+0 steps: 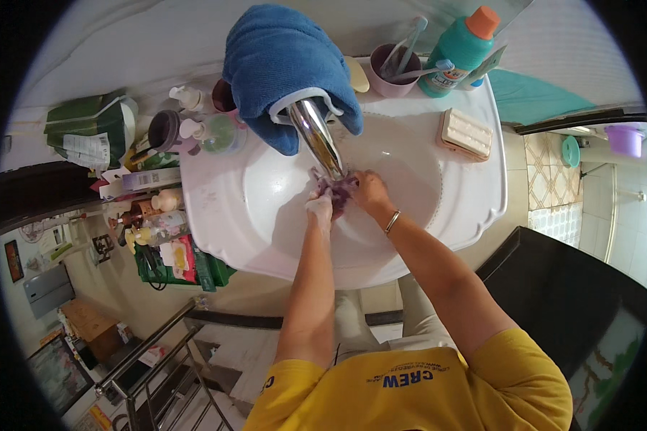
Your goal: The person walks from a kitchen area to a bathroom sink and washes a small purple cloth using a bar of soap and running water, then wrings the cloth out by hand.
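Note:
Both my hands are over the white washbasin [266, 215], just below the mouth of a chrome tap [316, 140]. Between them is a small, wet-looking purple cloth [341, 190], bunched up; its exact kind is hard to make out. My left hand [320, 206] is closed on its left side, with whitish foam or water on the fingers. From the right, my right hand [370, 192] pinches the other side, a bangle [392, 221] on its wrist. A blue towel [287, 68] is draped over the upper part of the tap.
Along the basin's back right stand a cup with toothbrushes [394, 86], a green bottle with orange cap [460, 54] and a soap box [466, 135]. At left are pump bottles [219, 134] and a dark cup [165, 129]. A metal railing [151, 359] rises behind at left.

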Motion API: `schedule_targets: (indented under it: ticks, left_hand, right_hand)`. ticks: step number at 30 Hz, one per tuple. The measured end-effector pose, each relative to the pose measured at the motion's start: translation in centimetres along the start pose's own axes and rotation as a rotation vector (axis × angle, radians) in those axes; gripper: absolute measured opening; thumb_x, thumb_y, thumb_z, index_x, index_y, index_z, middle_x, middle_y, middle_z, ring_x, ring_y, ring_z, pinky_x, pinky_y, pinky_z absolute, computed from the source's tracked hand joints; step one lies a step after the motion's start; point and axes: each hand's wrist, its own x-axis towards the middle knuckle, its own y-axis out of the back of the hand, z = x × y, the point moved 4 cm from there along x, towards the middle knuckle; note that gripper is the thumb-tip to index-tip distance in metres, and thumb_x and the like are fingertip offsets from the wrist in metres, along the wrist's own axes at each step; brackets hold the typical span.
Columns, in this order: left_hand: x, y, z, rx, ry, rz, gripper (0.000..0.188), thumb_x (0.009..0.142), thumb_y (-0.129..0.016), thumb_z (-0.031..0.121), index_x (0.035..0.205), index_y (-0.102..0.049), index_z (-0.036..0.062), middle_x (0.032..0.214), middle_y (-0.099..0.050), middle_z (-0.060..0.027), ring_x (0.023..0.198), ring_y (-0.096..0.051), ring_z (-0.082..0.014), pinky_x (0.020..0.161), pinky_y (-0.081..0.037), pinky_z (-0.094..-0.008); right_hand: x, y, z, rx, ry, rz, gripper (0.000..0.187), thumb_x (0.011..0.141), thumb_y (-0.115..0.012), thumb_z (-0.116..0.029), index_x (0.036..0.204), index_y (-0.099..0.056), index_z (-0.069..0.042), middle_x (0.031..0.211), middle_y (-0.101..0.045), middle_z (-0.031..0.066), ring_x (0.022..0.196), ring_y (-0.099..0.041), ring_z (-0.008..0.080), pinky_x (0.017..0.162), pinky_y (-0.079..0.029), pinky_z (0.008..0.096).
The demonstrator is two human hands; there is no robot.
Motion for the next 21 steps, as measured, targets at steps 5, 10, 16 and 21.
schedule_targets:
  ticks: [5, 10, 16, 21]
  left_hand:
    - [-4.5, -1.7, 5.2, -0.76, 0.289, -0.698, 0.04, 0.091, -0.04, 0.045, 0.102, -0.054, 0.0088, 0.088, -0.058, -0.0044, 0.079, -0.057, -0.0201, 0.066, -0.049, -0.0315]
    - [-5.7, -5.5, 4.2, -1.14, 0.45, -0.448, 0.043, 0.091, -0.041, 0.045, 0.114, -0.047, 0.0098, 0.101, -0.056, -0.005, 0.087, -0.056, -0.02, 0.074, -0.049, -0.0345]
    - [-6.1, -5.0, 6.0, -0.887, 0.117, -0.461, 0.04, 0.091, -0.043, 0.043, 0.108, -0.048, 0.0075, 0.086, -0.057, -0.0039, 0.07, -0.057, -0.0206, 0.061, -0.05, -0.0316]
    - [-3.6, -4.6, 0.5, -0.885, 0.071, -0.143, 0.032, 0.092, -0.043, 0.04, 0.098, -0.053, 0.0102, 0.073, -0.054, 0.0001, 0.065, -0.055, -0.0132, 0.052, -0.046, -0.0246]
  right_hand:
    - [-7.8, -0.1, -7.2, 0.62, 0.602, 0.096, 0.019, 0.068, -0.064, -0.01, 0.084, -0.057, -0.003, 0.09, -0.059, 0.014, 0.081, -0.057, 0.0286, 0.073, -0.046, 0.0377]
    - [-4.4, 0.1, -4.8, 0.646, 0.197, 0.483, 0.016, 0.068, -0.06, -0.001, 0.083, -0.054, -0.002, 0.09, -0.058, 0.0182, 0.075, -0.054, 0.0341, 0.071, -0.047, 0.0363]
    - [-6.5, 2.5, -5.6, 0.428, 0.366, 0.378, 0.01, 0.069, -0.066, -0.006, 0.079, -0.062, -0.005, 0.082, -0.06, 0.0193, 0.074, -0.06, 0.0315, 0.067, -0.049, 0.0391]
    - [-4.4, 3.4, -7.4, 0.23, 0.224, 0.269, 0.013, 0.066, -0.068, -0.018, 0.071, -0.06, -0.008, 0.078, -0.059, 0.0156, 0.072, -0.059, 0.0354, 0.063, -0.048, 0.0421]
